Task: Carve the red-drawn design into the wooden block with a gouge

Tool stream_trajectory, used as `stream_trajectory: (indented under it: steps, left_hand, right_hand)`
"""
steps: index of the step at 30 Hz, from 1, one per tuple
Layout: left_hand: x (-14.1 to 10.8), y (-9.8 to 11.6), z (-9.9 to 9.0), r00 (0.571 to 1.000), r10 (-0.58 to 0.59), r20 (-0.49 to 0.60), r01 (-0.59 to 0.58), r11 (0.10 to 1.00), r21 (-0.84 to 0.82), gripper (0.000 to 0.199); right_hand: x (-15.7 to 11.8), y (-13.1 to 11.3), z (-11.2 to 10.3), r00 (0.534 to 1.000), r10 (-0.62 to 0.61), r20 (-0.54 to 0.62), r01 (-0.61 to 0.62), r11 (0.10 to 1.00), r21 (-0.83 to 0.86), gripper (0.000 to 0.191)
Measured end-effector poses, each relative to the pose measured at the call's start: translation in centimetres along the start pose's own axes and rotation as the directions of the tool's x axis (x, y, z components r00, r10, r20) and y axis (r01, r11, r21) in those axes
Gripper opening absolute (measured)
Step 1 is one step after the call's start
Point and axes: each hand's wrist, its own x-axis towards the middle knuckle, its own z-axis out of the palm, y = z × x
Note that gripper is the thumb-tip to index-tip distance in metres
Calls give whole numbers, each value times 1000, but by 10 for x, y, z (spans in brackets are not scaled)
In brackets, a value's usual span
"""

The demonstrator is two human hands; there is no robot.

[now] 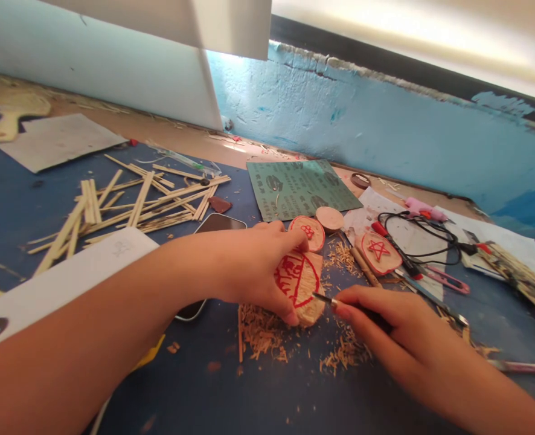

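Observation:
My left hand (253, 263) grips a pale wooden disc (310, 302) by its left side, thumb at the near edge and fingers over the far edge. Red lines and figures are drawn on the disc's face, and its near right part looks roughly cut. In my right hand (389, 332) is a slim carving knife (324, 298), pinched near the blade; its dark tip touches or nearly touches the disc's right side. Wood shavings (265, 335) lie around the disc. Just beyond it sit a disc with a red flower (308, 232) and a plain round piece (329, 219).
A piece with a red star (378, 251) lies right, beside a black cable (453, 238) and a pink-handled cutter (448, 280). Green sandpaper (294, 187) is at the back. Thin wooden sticks (136, 205), a phone (222, 222) and a white device (127, 248) lie left.

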Motion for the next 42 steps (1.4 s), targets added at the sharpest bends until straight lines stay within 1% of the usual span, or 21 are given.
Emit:
stream_trajectory:
  steps: [2,4,5,6,7,9,10,12,14,17,21,24,26,30,33,35,39,41,42]
  left_hand:
    - [0,1,2,994,33,-106,-32,999,11,101]
    - [-1,4,3,974,87,-208,-95,995,-26,99]
    - [-1,7,3,964,119,-239,-135,990,-52,92]
    - [-2,10,4,958,149,-246,-172,982,-77,79]
    - [-2,14,4,956,176,-237,-203,974,-96,63]
    - [-3,20,6,962,213,-173,-237,963,-129,29]
    - [-3,22,7,965,226,-135,-244,959,-146,18]
    - [-1,24,9,968,240,-78,-251,950,-184,10]
    - [0,25,10,968,243,-63,-251,945,-209,9]
    - [1,23,12,968,240,-68,-249,942,-226,11]
    - [1,21,13,969,247,-30,-247,942,-228,7]
    - [0,22,12,963,263,-55,-269,944,-193,8]
    - [0,23,9,968,244,-53,-250,947,-201,9]
    - [1,21,4,982,191,7,-182,947,-264,6]
    - [3,16,3,981,193,20,-177,936,-304,6]
    - [5,13,4,980,197,-20,-192,918,-346,6]
    - [9,9,2,962,221,-160,-269,870,-413,2]
    - [9,8,0,952,219,-214,-291,865,-409,4]
    - [7,8,-1,950,209,-234,-288,876,-387,5]
  right_hand:
    - [1,3,2,999,-16,32,16,1000,-5,37]
    - [0,5,5,1000,-20,20,20,1000,8,37]
    - [0,5,5,1000,-22,11,22,1000,15,36]
    - [-1,5,6,1000,-24,7,24,999,21,36]
    - [-2,6,6,1000,-24,6,24,999,26,35]
    - [-4,6,7,1000,-20,11,19,999,34,35]
    - [-4,7,7,1000,-21,16,20,999,36,36]
    - [-5,8,8,999,-26,18,25,999,39,36]
    - [-5,9,9,999,-30,24,29,999,45,36]
    - [-4,8,8,999,-13,42,10,998,63,36]
    - [-1,3,5,996,14,85,-22,995,94,36]
    - [0,2,4,996,13,85,-22,994,106,37]
    - [0,3,4,996,15,85,-24,995,100,38]
    - [-2,7,6,996,32,87,-36,998,53,42]
    - [-3,8,8,995,38,96,-41,999,25,45]
    - [-4,8,8,996,31,83,-33,999,25,45]
    - [-4,9,8,996,37,87,-40,999,31,45]
    - [-4,9,8,994,36,99,-40,999,37,44]
    - [-4,9,8,994,36,101,-40,998,38,44]
